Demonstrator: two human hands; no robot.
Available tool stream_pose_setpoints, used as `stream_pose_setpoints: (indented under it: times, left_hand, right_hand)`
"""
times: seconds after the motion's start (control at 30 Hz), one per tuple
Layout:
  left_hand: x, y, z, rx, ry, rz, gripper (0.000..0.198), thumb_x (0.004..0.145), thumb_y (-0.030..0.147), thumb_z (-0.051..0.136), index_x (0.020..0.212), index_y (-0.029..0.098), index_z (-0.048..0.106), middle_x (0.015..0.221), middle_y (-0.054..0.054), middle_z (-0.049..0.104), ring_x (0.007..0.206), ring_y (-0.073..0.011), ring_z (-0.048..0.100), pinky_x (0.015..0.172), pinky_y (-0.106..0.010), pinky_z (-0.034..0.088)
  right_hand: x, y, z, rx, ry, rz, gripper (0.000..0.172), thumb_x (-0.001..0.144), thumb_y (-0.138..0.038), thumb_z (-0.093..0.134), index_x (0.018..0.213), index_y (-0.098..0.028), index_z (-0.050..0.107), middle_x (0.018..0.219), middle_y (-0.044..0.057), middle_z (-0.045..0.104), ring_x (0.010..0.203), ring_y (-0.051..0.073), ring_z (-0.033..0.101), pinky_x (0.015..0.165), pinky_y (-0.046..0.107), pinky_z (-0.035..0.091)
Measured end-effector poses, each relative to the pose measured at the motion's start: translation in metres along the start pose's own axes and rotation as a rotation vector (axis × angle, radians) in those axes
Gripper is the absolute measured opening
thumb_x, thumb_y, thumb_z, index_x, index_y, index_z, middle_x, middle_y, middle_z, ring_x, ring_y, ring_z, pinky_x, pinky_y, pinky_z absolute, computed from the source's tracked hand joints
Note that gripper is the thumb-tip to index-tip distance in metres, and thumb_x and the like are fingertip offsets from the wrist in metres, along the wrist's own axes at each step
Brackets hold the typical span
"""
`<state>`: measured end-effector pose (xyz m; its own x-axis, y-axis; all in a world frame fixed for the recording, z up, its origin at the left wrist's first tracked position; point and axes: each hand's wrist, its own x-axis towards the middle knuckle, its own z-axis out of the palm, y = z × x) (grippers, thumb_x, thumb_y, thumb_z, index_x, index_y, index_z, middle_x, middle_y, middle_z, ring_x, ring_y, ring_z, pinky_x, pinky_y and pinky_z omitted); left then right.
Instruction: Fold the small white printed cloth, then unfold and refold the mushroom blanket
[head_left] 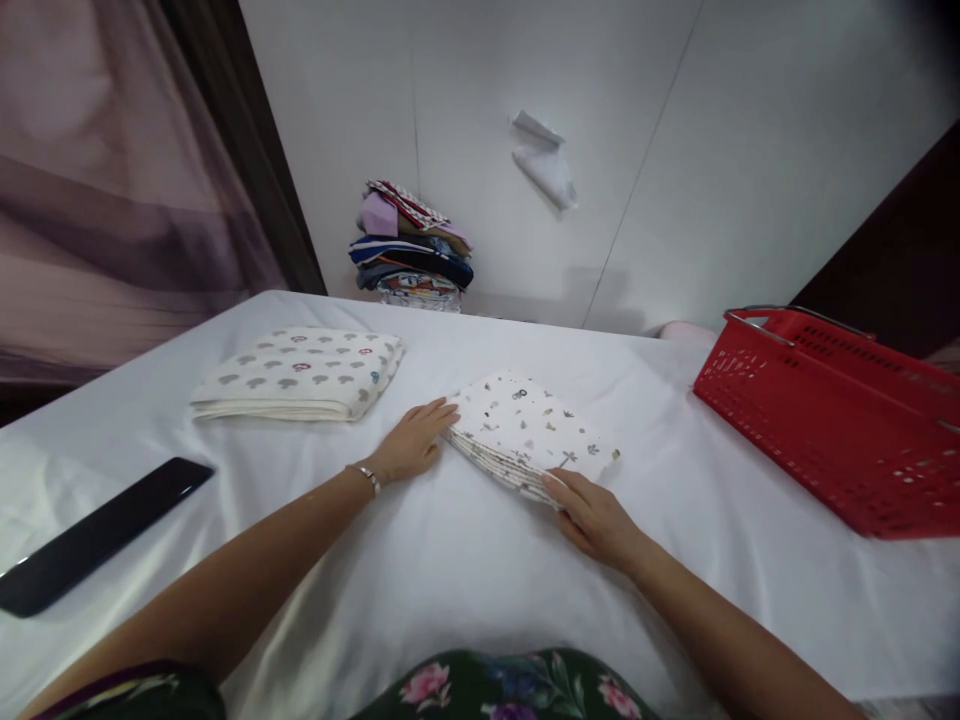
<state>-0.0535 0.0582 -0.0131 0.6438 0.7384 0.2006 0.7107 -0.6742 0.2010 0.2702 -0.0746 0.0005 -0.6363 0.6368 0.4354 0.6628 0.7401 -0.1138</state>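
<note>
A folded white cloth (pixel 525 420) with small printed plants and animals lies on the white-covered surface in front of me. Its layered edges face me. My left hand (pixel 411 440), wearing a silver bracelet, rests at the cloth's left corner with fingers stretched out and the thumb apart. At the near right corner, my right hand (pixel 594 515) has its fingers over the top and its thumb low beside the stacked edge, closed around that corner. The underside of this grip is hidden. To the left sits another folded cloth (pixel 307 370), white with grey cloud-like shapes.
A red plastic basket (pixel 832 430) with metal handles stands at the right. A long black glossy object (pixel 105 535) lies at the left. Against the pale wall (pixel 480 80) rises a pile of folded clothes (pixel 411 250). A curtain (pixel 127 200) hangs at the far left.
</note>
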Motion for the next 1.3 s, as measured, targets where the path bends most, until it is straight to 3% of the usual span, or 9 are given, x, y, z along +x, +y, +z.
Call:
stream_pose_setpoints:
  times: [0.23, 0.43, 0.67, 0.8, 0.87, 0.97, 1.07, 1.17, 1.3]
  left_hand:
    - [0.014, 0.012, 0.003, 0.022, 0.093, -0.075, 0.052, 0.074, 0.032, 0.054, 0.125, 0.022, 0.046, 0.132, -0.007, 0.048, 0.132, -0.0246, 0.028, 0.109, -0.046, 0.016]
    - [0.023, 0.018, -0.005, 0.028, 0.147, -0.090, 0.038, 0.074, 0.015, 0.048, 0.110, 0.023, 0.054, 0.116, -0.006, 0.059, 0.126, -0.0223, 0.038, 0.109, -0.046, 0.017]
    - [0.003, 0.049, -0.087, -0.201, 0.340, 0.045, 0.039, 0.076, 0.027, 0.049, 0.115, 0.021, 0.052, 0.119, -0.004, 0.057, 0.117, -0.0203, 0.046, 0.108, -0.040, 0.025]
    - [-0.011, 0.076, -0.147, -0.452, 0.315, -0.124, 0.049, 0.072, 0.038, 0.056, 0.119, 0.025, 0.051, 0.117, -0.002, 0.057, 0.105, -0.0206, 0.054, 0.092, -0.032, 0.044]
    - [-0.008, 0.078, -0.158, -0.571, 0.240, -0.200, 0.055, 0.067, 0.041, 0.061, 0.120, 0.026, 0.051, 0.113, -0.002, 0.058, 0.097, -0.0197, 0.057, 0.081, -0.029, 0.049]
    - [0.011, 0.062, -0.133, -0.731, 0.086, -0.303, 0.052, 0.066, 0.041, 0.062, 0.115, 0.026, 0.055, 0.110, -0.002, 0.060, 0.088, -0.0171, 0.060, 0.073, -0.026, 0.050]
    - [0.033, 0.037, -0.075, -0.902, -0.096, -0.477, 0.047, 0.066, 0.041, 0.061, 0.107, 0.021, 0.059, 0.095, -0.004, 0.066, 0.081, -0.0188, 0.063, 0.067, -0.027, 0.050]
    - [0.045, 0.022, -0.026, -0.926, -0.113, -0.662, 0.041, 0.063, 0.038, 0.062, 0.098, 0.016, 0.061, 0.090, -0.006, 0.068, 0.084, -0.0216, 0.063, 0.068, -0.029, 0.051]
    - [0.046, 0.016, -0.008, -0.887, -0.094, -0.707, 0.043, 0.064, 0.040, 0.061, 0.100, 0.016, 0.060, 0.086, -0.006, 0.067, 0.078, -0.0215, 0.064, 0.064, -0.029, 0.050]
  right_hand:
    - [0.021, 0.010, -0.020, -0.003, 0.127, 0.056, 0.061, 0.086, -0.014, 0.038, 0.141, -0.028, 0.016, 0.124, 0.011, 0.051, 0.113, 0.022, 0.052, 0.083, 0.038, 0.051]
    - [0.024, 0.013, -0.034, 0.054, 0.235, 0.143, 0.054, 0.086, -0.019, 0.042, 0.138, -0.026, 0.029, 0.123, 0.009, 0.054, 0.109, 0.021, 0.055, 0.088, 0.036, 0.049]
    - [0.004, 0.006, -0.089, 0.365, 0.586, 0.566, 0.060, 0.083, -0.032, 0.053, 0.138, -0.025, 0.030, 0.123, 0.010, 0.054, 0.106, 0.025, 0.056, 0.089, 0.042, 0.047]
    - [0.012, -0.001, -0.123, 0.688, 0.693, 0.683, 0.066, 0.083, -0.033, 0.051, 0.141, -0.030, 0.021, 0.106, 0.007, 0.064, 0.082, 0.021, 0.065, 0.067, 0.036, 0.054]
    - [0.018, 0.007, -0.125, 0.772, 0.675, 0.760, 0.066, 0.081, -0.033, 0.052, 0.141, -0.031, 0.024, 0.095, 0.004, 0.066, 0.068, 0.018, 0.065, 0.056, 0.030, 0.053]
    - [0.025, 0.034, -0.098, 0.856, 0.558, 0.916, 0.067, 0.078, -0.033, 0.054, 0.139, -0.027, 0.028, 0.077, 0.000, 0.066, 0.054, 0.014, 0.060, 0.048, 0.025, 0.049]
    - [0.030, 0.066, -0.049, 0.910, 0.425, 1.102, 0.065, 0.076, -0.031, 0.055, 0.136, -0.020, 0.036, 0.078, 0.003, 0.067, 0.063, 0.016, 0.062, 0.054, 0.026, 0.051]
    - [0.031, 0.087, -0.007, 0.925, 0.259, 1.240, 0.055, 0.076, -0.035, 0.055, 0.127, -0.017, 0.046, 0.092, 0.008, 0.066, 0.077, 0.018, 0.063, 0.063, 0.027, 0.052]
    - [0.029, 0.097, 0.014, 0.924, 0.276, 1.202, 0.061, 0.070, -0.043, 0.063, 0.124, -0.018, 0.049, 0.090, 0.005, 0.063, 0.068, 0.015, 0.060, 0.062, 0.027, 0.050]
